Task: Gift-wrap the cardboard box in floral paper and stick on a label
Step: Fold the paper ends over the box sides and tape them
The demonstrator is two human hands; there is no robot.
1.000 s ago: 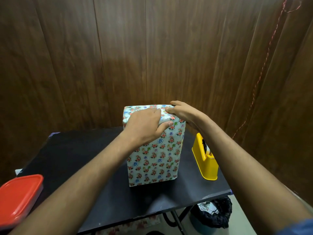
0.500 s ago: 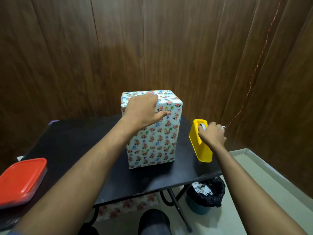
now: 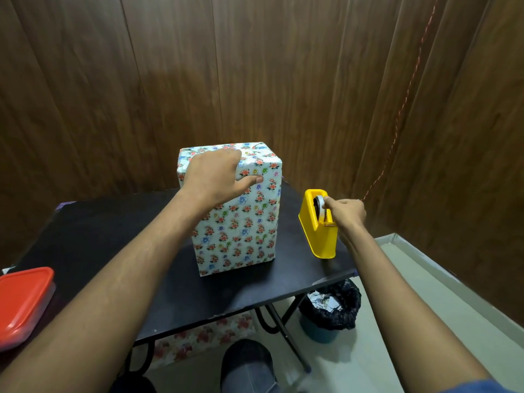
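The box (image 3: 238,222), wrapped in white paper with small flowers, stands upright in the middle of the black table (image 3: 119,228). My left hand (image 3: 218,177) lies over its top front edge, fingers on the top and thumb stretched across the front face. To the right stands a yellow tape dispenser (image 3: 314,231) holding a roll of tape (image 3: 320,205). My right hand (image 3: 344,214) is at the dispenser's top, fingers curled and pinching at the tape by the roll.
A red-lidded plastic container (image 3: 24,302) sits at the table's left front corner. Under the table lie a floral paper sheet (image 3: 198,336) and a bin with a black liner (image 3: 331,310). Wooden panel walls close in behind and to the right.
My right hand left the box top and moved right to the tape dispenser, where it now pinches the tape. My left hand stayed on the box.
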